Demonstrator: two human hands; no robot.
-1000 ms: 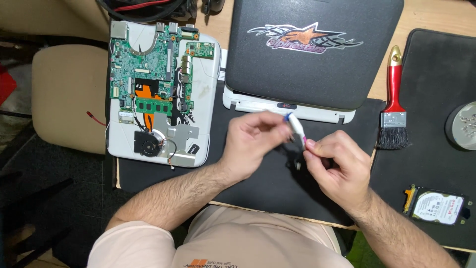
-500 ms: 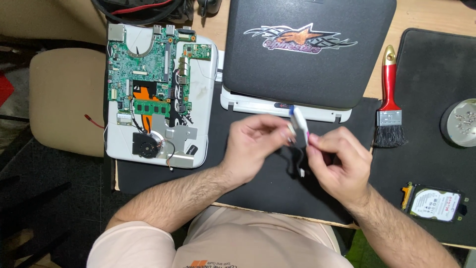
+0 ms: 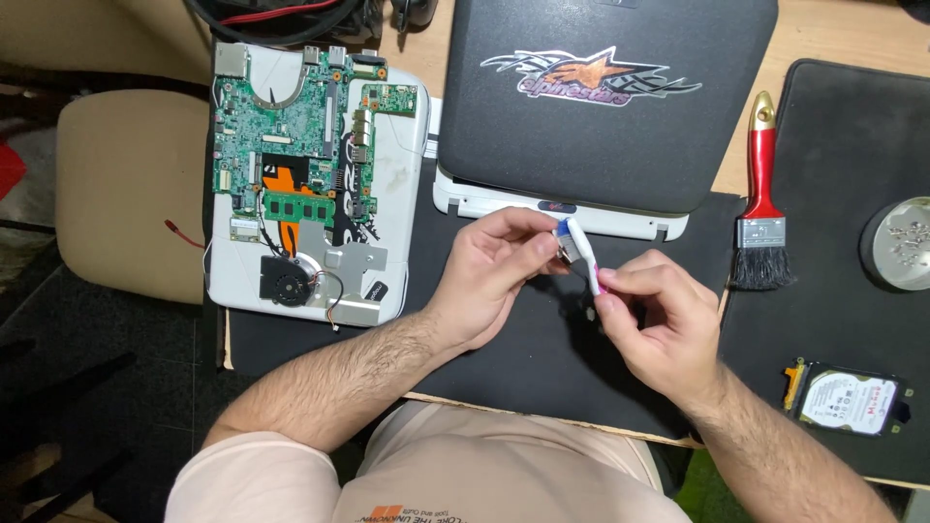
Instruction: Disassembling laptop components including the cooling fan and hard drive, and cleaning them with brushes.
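The left hand (image 3: 494, 276) is curled, thumb and fingertips pinched on a small part (image 3: 562, 242) that is mostly hidden by the fingers; what the part is cannot be told. The right hand (image 3: 659, 329) pinches the pink end of a toothbrush (image 3: 584, 257), whose white shaft slants up and left so that its blue-and-white head lies against the part in the left hand. Both hands hover over a black mat (image 3: 542, 358) at the near middle of the desk, the two close together with the brush bridging them.

Just beyond the hands sits a white laptop base (image 3: 484, 205) with a black lid (image 3: 601, 97) lying over it, a star-shaped sticker on top. To the left lies an opened white laptop shell (image 3: 387, 194) with its green board (image 3: 291, 126), a memory stick and a round black fan (image 3: 288, 283) showing. To the right, a red-handled paintbrush (image 3: 761, 208) lies with its bristles toward the near side, at the edge of a second black mat (image 3: 843, 145). On that mat, far right, stands a round dish (image 3: 896, 242) of small screws, and nearer, a hard drive (image 3: 848, 399). A beige chair (image 3: 126, 184) stands at the far left.
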